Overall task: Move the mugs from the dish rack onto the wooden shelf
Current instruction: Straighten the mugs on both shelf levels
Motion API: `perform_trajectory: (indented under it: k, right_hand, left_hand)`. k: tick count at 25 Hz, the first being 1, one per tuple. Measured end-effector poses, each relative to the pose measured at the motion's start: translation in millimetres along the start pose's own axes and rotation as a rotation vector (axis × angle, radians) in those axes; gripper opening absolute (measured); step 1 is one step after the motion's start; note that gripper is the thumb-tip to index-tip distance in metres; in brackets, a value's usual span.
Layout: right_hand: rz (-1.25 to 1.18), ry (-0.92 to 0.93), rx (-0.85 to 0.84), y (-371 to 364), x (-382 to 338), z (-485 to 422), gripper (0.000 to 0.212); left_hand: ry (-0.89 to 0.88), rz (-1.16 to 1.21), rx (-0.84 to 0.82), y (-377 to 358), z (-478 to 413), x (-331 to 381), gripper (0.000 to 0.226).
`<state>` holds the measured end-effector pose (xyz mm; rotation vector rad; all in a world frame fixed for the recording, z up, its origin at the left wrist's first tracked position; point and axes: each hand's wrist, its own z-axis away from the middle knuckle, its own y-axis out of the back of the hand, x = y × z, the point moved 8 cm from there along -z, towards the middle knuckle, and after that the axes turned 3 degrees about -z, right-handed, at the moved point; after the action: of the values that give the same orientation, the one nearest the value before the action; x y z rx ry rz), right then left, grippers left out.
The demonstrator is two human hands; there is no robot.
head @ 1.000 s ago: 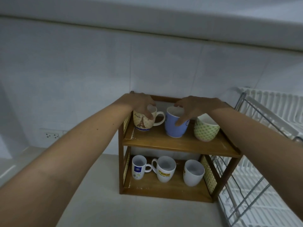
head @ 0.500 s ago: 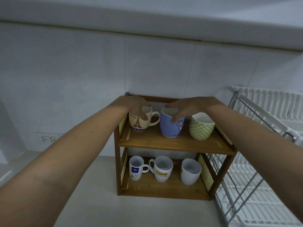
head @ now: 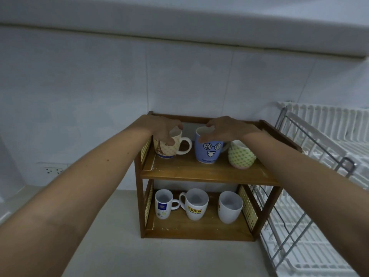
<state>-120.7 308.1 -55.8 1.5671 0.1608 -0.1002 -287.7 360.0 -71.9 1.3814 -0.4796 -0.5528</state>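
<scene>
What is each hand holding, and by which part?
Left hand grips the cream mug around its upper wall, not the handle. Right hand holds the blue mug by its rim, from above.

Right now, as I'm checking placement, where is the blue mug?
Head view: the blue mug stands mid top tier of the wooden shelf, between the cream mug (left) and the green mug, right hand gripping its rim.

Left hand grips cream mug, right hand grips blue mug on wooden shelf.
</scene>
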Motion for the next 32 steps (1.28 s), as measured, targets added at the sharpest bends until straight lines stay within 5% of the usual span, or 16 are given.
perform_trajectory:
  k: [8,11,14,18,25,29,32]
  right_hand:
    - [-0.159,0.011,-0.025,14.0,11.5,17.7,0.085]
    - [-0.032,-0.107,-0.157,25.0,46.4,28.5,0.074]
    - [0.124,-0.178,-0.292,15.9,70.2,42.1,0.085]
    - [0.148,-0.193,-0.193,17.1,75.8,48.5,0.093]
    - [0.248,-0.393,-0.022,18.5,90.4,58.6,0.096]
    - [0.003,-0.314,-0.296,12.3,90.6,59.1,0.088]
    - [0.156,-0.193,-0.339,13.9,91.2,55.3,0.088]
  left_hand:
    - [0.009,0.088,0.027,4.5,1.8,8.2,0.082]
    - [-0.067,0.136,0.197,19.9,0.1,33.5,0.084]
    - [-0.125,0.117,0.273,23.9,-9.4,67.3,0.084]
    - [-0.01,0.077,0.239,11.8,-25.1,90.0,0.096]
    - [-0.062,0.103,0.248,5.8,-32.3,95.7,0.071]
    - [-0.102,0.118,0.214,3.5,-32.6,94.8,0.075]
    - [-0.104,0.123,0.214,2.9,-34.7,94.2,0.076]
